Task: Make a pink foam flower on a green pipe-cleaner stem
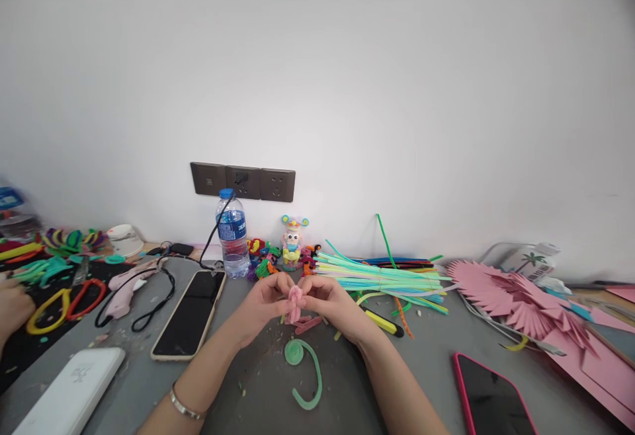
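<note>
A small pink fuzzy piece [294, 299], seemingly bent pipe cleaner, is pinched between my two hands near the middle of the table. My left hand [270, 299] grips its left side with thumb and fingers; a silver bracelet circles that wrist. From the other side, my right hand [322, 297] holds it the same way. Just below the hands lie flat pink pieces [308, 324]. Nearer to me rests a green pipe cleaner [294, 352], coiled into a spiral at one end with a curved tail.
Pipe cleaners [381, 277], a yellow cutter [384, 322], a figurine [292, 246] and a bottle [233, 237] stand or lie behind. Phones [191, 313] [491, 398], a power bank [72, 389], glue gun [124, 293], scissors [52, 313] and pink folded paper [510, 296] flank me. Another person's hand [14, 306] is far left.
</note>
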`<state>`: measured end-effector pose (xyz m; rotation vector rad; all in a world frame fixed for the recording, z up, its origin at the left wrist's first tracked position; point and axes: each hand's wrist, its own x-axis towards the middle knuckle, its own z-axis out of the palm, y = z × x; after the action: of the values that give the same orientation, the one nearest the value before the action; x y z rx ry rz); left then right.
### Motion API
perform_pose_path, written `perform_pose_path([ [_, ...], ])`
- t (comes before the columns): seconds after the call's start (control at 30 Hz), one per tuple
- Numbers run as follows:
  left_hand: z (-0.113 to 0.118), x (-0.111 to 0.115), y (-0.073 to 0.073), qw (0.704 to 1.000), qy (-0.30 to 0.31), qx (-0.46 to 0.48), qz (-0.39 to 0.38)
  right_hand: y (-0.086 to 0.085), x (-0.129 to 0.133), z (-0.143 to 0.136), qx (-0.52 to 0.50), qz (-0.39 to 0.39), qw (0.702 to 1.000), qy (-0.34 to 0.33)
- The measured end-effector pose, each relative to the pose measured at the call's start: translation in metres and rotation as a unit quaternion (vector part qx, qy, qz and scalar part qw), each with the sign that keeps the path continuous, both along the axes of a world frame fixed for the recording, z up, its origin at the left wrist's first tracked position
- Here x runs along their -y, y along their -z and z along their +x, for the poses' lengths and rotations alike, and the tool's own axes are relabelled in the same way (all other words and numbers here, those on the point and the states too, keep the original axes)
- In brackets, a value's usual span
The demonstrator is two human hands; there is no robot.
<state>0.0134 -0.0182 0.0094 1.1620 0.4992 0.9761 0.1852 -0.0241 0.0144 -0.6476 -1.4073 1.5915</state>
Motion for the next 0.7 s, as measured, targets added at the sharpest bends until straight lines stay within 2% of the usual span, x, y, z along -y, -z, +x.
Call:
perform_pose_path([
  [0.23,-0.001,0.0,0.0023,1.0,0.0,-0.008,-0.008,0.0003,0.0021,0.0014,-0.004,-0.011,0.999,-0.031],
  [0.47,-0.0021,-0.0014,0.0029,1.0,-0.007,-0.001,-0.007,-0.0015,0.0015,0.0005,-0.011,0.015,1.0,-0.011],
  [0.7,-0.0043,-0.0037,0.0084,1.0,0.026,-0.002,-0.009,0.0008,0.0003,0.0006,-0.013,0.01,1.0,-0.023],
])
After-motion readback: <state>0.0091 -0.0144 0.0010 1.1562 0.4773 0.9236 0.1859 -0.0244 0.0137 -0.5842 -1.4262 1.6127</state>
